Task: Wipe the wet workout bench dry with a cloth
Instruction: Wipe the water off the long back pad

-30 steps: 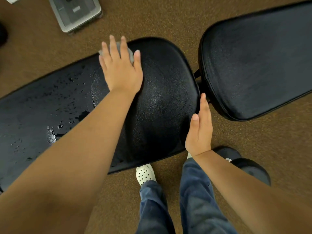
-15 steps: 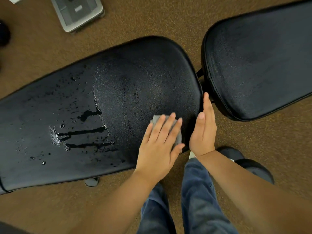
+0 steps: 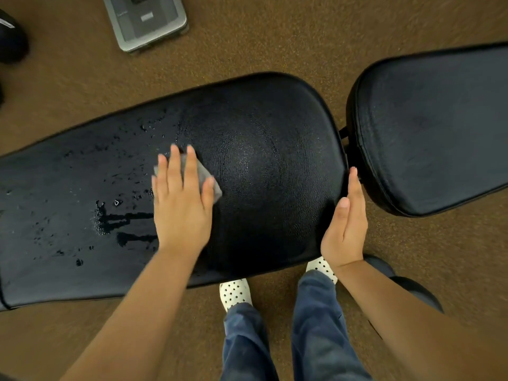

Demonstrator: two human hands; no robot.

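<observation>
The long black bench pad (image 3: 261,149) runs across the middle of the view. Its left half carries water drops and streaks (image 3: 115,218), while its right half looks wiped. My left hand (image 3: 180,210) lies flat on the pad's middle and presses a small grey cloth (image 3: 211,180) under its fingers, at the border between the wet and wiped areas. My right hand (image 3: 345,224) rests edge-on against the pad's rounded right end, fingers straight and together, holding nothing.
A second black pad (image 3: 428,127) sits to the right across a narrow gap. A grey scale-like device (image 3: 145,20) lies on the brown carpet at the top. My feet in white perforated shoes (image 3: 235,294) stand below the bench beside a dark wheel (image 3: 412,290).
My left hand swept the cloth from the pad's far edge down to the near right corner, then up and left to the wet area's border. My right hand stayed at the pad's end.
</observation>
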